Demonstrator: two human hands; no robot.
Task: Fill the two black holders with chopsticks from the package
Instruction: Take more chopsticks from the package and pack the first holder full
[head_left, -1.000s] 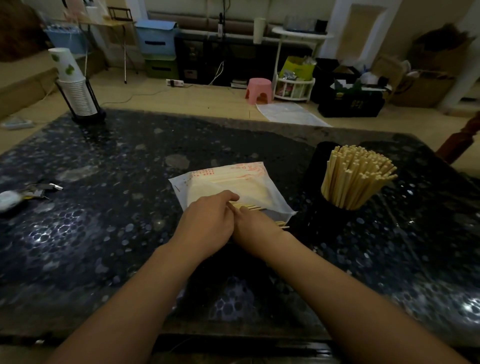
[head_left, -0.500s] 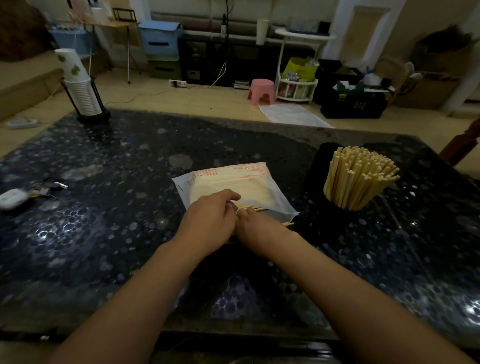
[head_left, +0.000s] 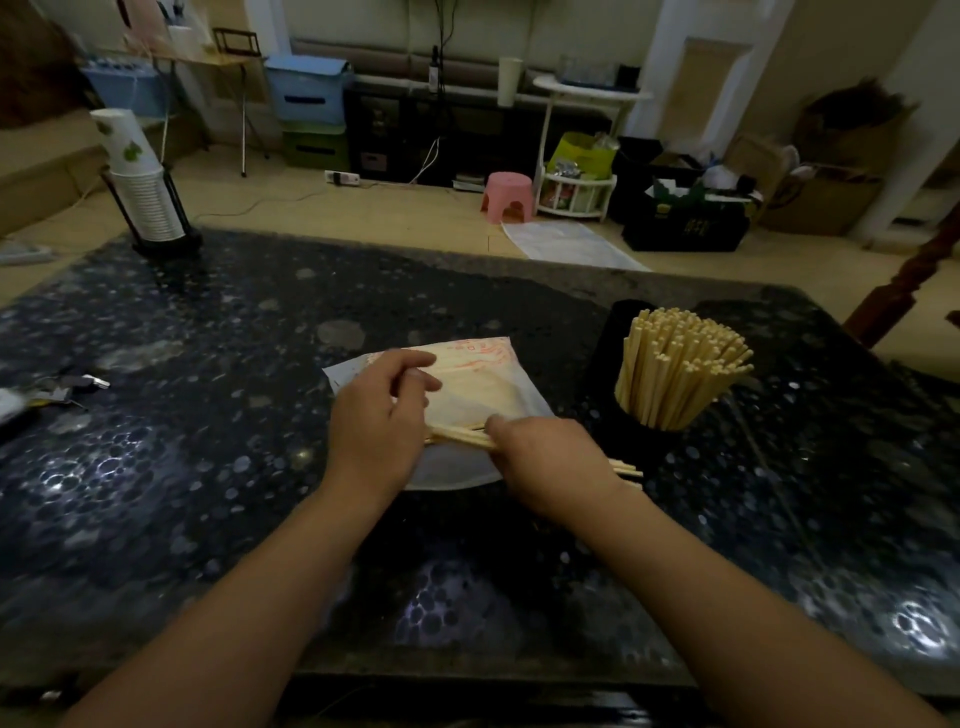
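A white plastic package (head_left: 483, 384) with red print lies on the dark table (head_left: 208, 467), with pale chopsticks showing inside. My left hand (head_left: 379, 421) holds the package's near left part with curled fingers. My right hand (head_left: 545, 462) grips a small bundle of chopsticks (head_left: 462, 438) that sticks out on both sides of the fist. To the right stands a black holder (head_left: 644, 431) packed with upright chopsticks (head_left: 680, 364). A second black holder (head_left: 613, 332) stands just behind it, mostly hidden; I cannot see what is inside it.
A black rack with stacked paper cups (head_left: 143, 192) stands at the table's far left corner. Keys (head_left: 67, 387) lie near the left edge. Beyond the table, on the floor, are a pink stool (head_left: 509, 195), boxes and shelves.
My right hand has slid to the right with the chopstick bundle, drawing it further out of the package. My left hand has shifted onto the package. The hands, together before, are now apart.
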